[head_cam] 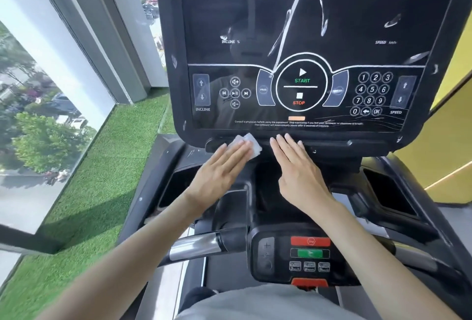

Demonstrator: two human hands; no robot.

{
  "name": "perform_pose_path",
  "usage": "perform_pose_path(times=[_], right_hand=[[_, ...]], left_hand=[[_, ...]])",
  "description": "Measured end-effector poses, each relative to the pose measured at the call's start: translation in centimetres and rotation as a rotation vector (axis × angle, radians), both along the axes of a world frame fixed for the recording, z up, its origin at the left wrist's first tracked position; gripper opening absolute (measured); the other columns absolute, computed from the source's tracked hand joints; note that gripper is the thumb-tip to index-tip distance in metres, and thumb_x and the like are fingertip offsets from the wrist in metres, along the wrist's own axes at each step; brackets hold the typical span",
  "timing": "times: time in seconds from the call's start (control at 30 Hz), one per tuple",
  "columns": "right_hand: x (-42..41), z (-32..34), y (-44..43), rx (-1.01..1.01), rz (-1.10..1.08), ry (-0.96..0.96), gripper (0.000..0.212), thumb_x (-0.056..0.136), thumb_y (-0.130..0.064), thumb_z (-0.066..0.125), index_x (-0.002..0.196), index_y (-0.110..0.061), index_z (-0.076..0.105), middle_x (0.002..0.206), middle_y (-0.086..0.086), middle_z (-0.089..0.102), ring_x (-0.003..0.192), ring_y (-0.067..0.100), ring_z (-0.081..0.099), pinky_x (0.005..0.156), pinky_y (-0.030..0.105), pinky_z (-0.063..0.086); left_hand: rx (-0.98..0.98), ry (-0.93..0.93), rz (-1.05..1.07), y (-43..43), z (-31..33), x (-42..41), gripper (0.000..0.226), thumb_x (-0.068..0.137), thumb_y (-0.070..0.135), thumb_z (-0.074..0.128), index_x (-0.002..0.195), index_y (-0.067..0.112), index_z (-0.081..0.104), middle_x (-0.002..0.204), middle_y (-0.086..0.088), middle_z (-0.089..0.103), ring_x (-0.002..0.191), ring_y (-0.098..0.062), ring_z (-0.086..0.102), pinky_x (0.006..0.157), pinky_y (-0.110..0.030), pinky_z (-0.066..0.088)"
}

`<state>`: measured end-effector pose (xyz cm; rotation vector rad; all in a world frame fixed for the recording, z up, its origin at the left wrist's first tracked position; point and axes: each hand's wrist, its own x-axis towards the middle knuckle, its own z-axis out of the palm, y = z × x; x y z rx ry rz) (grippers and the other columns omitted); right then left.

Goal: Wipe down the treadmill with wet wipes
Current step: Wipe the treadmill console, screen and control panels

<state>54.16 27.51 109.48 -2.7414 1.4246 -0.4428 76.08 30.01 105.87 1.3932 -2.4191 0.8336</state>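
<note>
The treadmill's black console [301,46] fills the upper view, its screen streaked with white smears and scratches. A white wet wipe [251,144] lies on the ledge [357,144] just below the console. My left hand [219,169] presses the wipe flat with straight fingers against that ledge. My right hand [298,169] rests flat beside it, fingertips touching the same ledge, holding nothing. Both forearms reach in from the bottom of the view.
A lower control pod [304,255] with red and green buttons sits between chrome handlebars [196,245]. Cup wells [390,192] flank the console neck. Artificial grass [102,179] and a large window lie on the left, a yellow wall [452,140] on the right.
</note>
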Motion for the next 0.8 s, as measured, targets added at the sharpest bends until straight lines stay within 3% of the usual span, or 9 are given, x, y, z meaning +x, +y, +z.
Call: perform_pose_path(times=[0.17,0.27,0.43,0.6,0.73,0.8], right_hand=[[0.1,-0.3,0.0,-0.002,-0.002,0.008,0.086,0.064,0.008,0.066,0.144,-0.002,0.035,0.148,0.014,0.039,0.140,0.032,0.032,0.115,0.044,0.019],[0.2,-0.4,-0.1,-0.010,-0.004,0.009,0.085,0.064,0.008,0.065,0.144,-0.001,0.036,0.147,0.015,0.040,0.139,0.032,0.032,0.115,0.045,0.019],[0.0,-0.4,0.0,0.015,-0.004,-0.001,0.084,0.072,0.007,0.058,0.148,-0.006,0.026,0.154,0.010,0.029,0.145,0.026,0.020,0.118,0.040,0.009],[-0.1,-0.1,0.0,0.073,0.002,-0.102,0.084,0.075,0.009,0.051,0.151,-0.010,0.021,0.158,0.003,0.019,0.147,0.017,0.004,0.119,0.039,0.015],[-0.3,-0.2,-0.1,0.112,0.027,-0.094,0.085,0.076,0.009,0.046,0.152,-0.013,0.012,0.160,-0.001,0.008,0.145,0.008,-0.010,0.121,0.037,0.006],[-0.7,0.6,-0.2,0.129,0.073,-0.097,0.083,0.081,0.007,0.043,0.152,-0.015,0.006,0.159,-0.006,-0.001,0.139,-0.002,-0.020,0.120,0.027,-0.001]], left_hand=[[0.125,0.070,0.043,2.9,0.0,6.5,0.071,0.074,-0.010,0.027,0.144,0.001,0.032,0.153,-0.013,0.029,0.146,-0.023,0.013,0.119,-0.039,0.013],[0.134,0.095,0.033,2.2,-0.3,5.8,0.073,0.072,-0.010,0.028,0.144,-0.001,0.032,0.154,-0.012,0.027,0.147,-0.021,0.007,0.120,-0.037,0.011],[0.103,0.096,-0.044,0.1,0.8,0.7,0.067,0.074,-0.008,0.027,0.140,-0.001,0.040,0.146,-0.016,0.041,0.139,-0.027,0.032,0.116,-0.039,0.016],[0.125,0.048,0.033,2.6,0.4,6.0,0.064,0.078,-0.011,0.026,0.141,-0.004,0.038,0.147,-0.019,0.039,0.138,-0.033,0.033,0.117,-0.041,0.018],[0.041,-0.009,-0.082,-0.3,0.5,1.2,0.059,0.082,-0.006,0.028,0.140,-0.003,0.038,0.147,-0.017,0.041,0.137,-0.029,0.035,0.114,-0.043,0.023],[0.016,-0.024,-0.130,-1.7,0.6,-1.8,0.057,0.085,-0.005,0.029,0.141,-0.002,0.038,0.148,-0.015,0.039,0.139,-0.027,0.033,0.116,-0.041,0.018]])
